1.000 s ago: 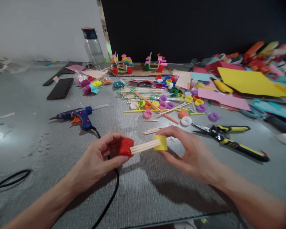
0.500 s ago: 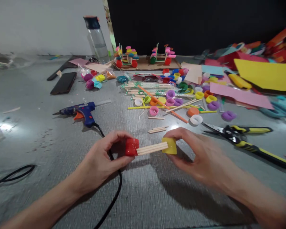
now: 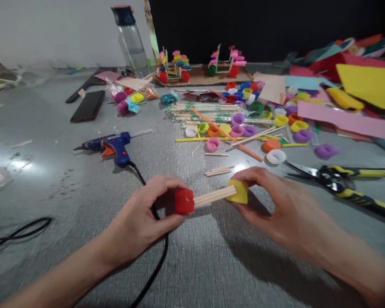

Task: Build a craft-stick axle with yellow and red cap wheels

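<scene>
My left hand point(image 3: 147, 214) pinches a red bottle cap piece point(image 3: 184, 201) between thumb and fingers. My right hand point(image 3: 272, 201) grips a yellow bottle cap piece point(image 3: 240, 192) the same way. Several short wooden sticks point(image 3: 213, 196), lying side by side, span the space between the two. Their right ends overlap the yellow piece, and their left ends meet the red one; whether they are fixed there I cannot tell. Both hands hold this assembly over the grey table point(image 3: 192, 265). Beyond it lie a few loose cut sticks point(image 3: 218, 172).
A blue hot glue gun point(image 3: 115, 145) rests at left, its black cord point(image 3: 162, 252) running beneath my left hand. Yellow-black cutting pliers point(image 3: 333, 177) lie at right. Behind are loose bottle caps point(image 3: 213, 144), a phone point(image 3: 88, 106), a water bottle point(image 3: 131, 45) and small stick-and-cap models point(image 3: 175, 68).
The view has shifted, so the table items appear displaced. Both hands keep their holds; the red piece appears turned a little, and the sticks slope up more steeply to the right.
</scene>
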`<state>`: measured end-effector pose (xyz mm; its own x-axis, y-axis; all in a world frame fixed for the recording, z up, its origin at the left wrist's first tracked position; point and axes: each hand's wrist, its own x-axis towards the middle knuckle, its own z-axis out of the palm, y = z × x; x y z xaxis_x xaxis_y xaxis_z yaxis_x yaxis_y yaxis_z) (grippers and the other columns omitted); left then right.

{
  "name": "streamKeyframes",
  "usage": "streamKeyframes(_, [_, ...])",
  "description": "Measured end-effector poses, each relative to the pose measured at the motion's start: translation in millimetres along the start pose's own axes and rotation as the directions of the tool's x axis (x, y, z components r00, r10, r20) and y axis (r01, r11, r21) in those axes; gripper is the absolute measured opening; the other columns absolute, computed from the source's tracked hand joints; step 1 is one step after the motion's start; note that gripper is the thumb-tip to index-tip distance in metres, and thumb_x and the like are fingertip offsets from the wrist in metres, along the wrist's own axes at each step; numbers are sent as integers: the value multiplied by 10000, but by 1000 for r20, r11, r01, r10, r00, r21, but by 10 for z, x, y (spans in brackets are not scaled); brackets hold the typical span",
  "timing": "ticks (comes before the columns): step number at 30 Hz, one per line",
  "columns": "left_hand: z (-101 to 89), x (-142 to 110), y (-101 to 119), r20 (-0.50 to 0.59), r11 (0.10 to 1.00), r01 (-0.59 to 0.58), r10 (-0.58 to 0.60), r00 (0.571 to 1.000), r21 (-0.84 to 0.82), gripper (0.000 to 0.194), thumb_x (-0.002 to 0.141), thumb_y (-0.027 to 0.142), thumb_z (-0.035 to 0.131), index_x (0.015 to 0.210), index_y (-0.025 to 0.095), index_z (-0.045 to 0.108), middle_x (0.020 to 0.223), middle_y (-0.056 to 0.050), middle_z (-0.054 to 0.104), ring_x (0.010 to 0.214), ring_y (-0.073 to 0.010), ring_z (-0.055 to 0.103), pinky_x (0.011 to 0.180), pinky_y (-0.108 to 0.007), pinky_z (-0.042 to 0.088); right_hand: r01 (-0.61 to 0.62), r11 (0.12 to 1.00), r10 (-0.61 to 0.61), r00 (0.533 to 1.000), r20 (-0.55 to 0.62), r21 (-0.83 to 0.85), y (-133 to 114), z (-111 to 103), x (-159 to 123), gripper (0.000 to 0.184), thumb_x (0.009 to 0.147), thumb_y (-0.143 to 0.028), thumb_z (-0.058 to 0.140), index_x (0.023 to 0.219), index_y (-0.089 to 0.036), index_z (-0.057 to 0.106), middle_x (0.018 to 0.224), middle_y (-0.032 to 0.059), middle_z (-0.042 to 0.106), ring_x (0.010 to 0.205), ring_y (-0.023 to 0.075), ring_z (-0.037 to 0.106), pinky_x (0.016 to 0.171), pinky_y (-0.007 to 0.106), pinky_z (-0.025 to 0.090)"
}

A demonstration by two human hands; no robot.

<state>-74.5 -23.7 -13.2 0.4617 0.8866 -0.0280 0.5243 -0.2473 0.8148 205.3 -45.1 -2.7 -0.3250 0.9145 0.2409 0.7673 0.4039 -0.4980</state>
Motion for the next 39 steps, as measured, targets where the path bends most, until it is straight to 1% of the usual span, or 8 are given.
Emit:
streamKeyframes(5, [20,24,3,-25,998,-42,43,999,44,293,871,337,736,1152,294,669,1160,-29,689,1074,-227,625,942,-376,498,31,999,-32,999,27,15,-13,13,-6,210,901,-225,613,1101,-250,554,937,35,714,744,219,692,625,342,536])
streamKeyframes(10, [45,36,2,-55,985,-97,106,993,143,286,886,361,737,1149,300,644,1129,-10,689,1055,-217,617,973,-388,474,101,994,-103,993,57,33,-11,13,7,215,912,-175,598,1104,-257,544,1057,65,703,862,240,707,701,359,561])
streamKeyframes(21, [49,68,-27,-96,975,-92,113,989,200,256,875,403,726,1106,303,677,1077,-24,701,1031,-253,610,941,-421,466,143,988,-133,976,173,-48,53,27,-13,289,887,-125,634,1154,-218,576,1095,80,690,972,255,681,795,384,561])
streamKeyframes(24, [51,79,-33,-89,973,-106,126,988,204,267,868,411,738,1108,308,683,1081,-21,714,1049,-259,614,965,-428,461,108,994,-102,983,154,-34,31,23,-25,333,877,-140,656,1181,-226,551,1062,68,690,921,241,686,765,368,565])
streamKeyframes(27, [55,91,-42,-79,967,-131,151,985,217,255,875,407,737,1105,313,677,1083,-13,722,1056,-256,617,980,-427,454,93,996,-92,986,139,-5,9,8,-30,248,879,-153,654,1092,-242,563,1038,51,675,892,225,678,751,354,561])
streamKeyframes(30, [59,95,-49,-76,963,-150,170,982,224,255,881,401,736,1114,320,671,1097,-10,723,1074,-256,615,994,-429,450,127,991,-122,985,121,-35,-1,-2,-39,217,887,-149,632,1079,-232,573,1099,74,671,923,234,675,764,366,556])
streamKeyframes(35, [66,95,-52,-73,960,-163,184,980,226,245,890,400,734,1111,326,662,1100,0,723,1078,-248,615,998,-420,453,110,989,-94,983,161,-97,-1,6,-71,214,868,-136,616,1058,-222,572,1056,69,672,809,218,656,666,353,521])
streamKeyframes(39, [63,94,-49,-96,969,-147,169,981,200,229,879,394,736,1090,328,677,1098,-5,715,1057,-249,622,973,-415,475,125,983,-100,979,178,-136,-5,-5,-71,139,885,-176,639,1012,-220,603,996,68,648,794,225,625,657,370,505])
